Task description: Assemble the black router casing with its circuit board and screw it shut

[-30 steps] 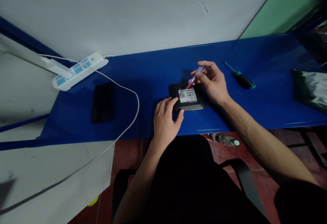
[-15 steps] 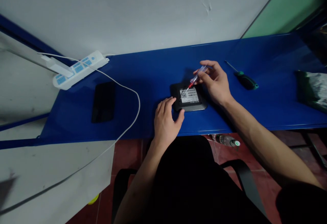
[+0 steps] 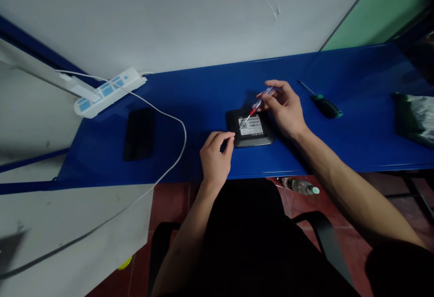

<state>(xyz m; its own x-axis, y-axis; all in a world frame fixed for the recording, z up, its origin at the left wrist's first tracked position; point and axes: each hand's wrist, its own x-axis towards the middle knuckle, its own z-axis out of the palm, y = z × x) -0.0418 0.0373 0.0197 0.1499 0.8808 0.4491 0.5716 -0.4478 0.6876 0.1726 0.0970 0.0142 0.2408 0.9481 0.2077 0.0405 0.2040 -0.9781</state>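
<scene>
Nearest, a dark lap and chair arms sit over a red tiled floor, where a clear bottle (image 3: pixel 300 186) with a green cap lies under the table edge. Next comes the table (image 3: pixel 356 139), a smooth, glossy blue slab running from 9 to 3 o'clock.

At its near edge the left hand (image 3: pixel 214 159) curls loosely, thumb and forefinger pinched almost together at the box's near-left corner; whether anything sits between them is too small to tell. At 2 o'clock of that hand lies the box (image 3: pixel 252 129), a flat black plastic square with rounded corners and a white printed label on top.

Past it, at 1 o'clock, the right hand (image 3: pixel 286 109) is closed around a slim screwdriver (image 3: pixel 259 103) with a clear handle and a red collar. Thumb and fingers grip the handle, and the thin metal tip slants down to the label's left side.

Left of the box, at 9 o'clock, a flat matte black phone (image 3: pixel 138 134) lies face down. A thin white cable (image 3: pixel 172 120) loops beside it. Right of the hand, at 3 o'clock, rests a second screwdriver (image 3: pixel 323 106), dark-handled with green trim. Further right, a crinkled plastic bag (image 3: pixel 415 120) lies at the edge.

Farthest, at 10 o'clock, a long white power strip (image 3: pixel 110 91) with blue sockets rests against the pale, scuffed wall.
</scene>
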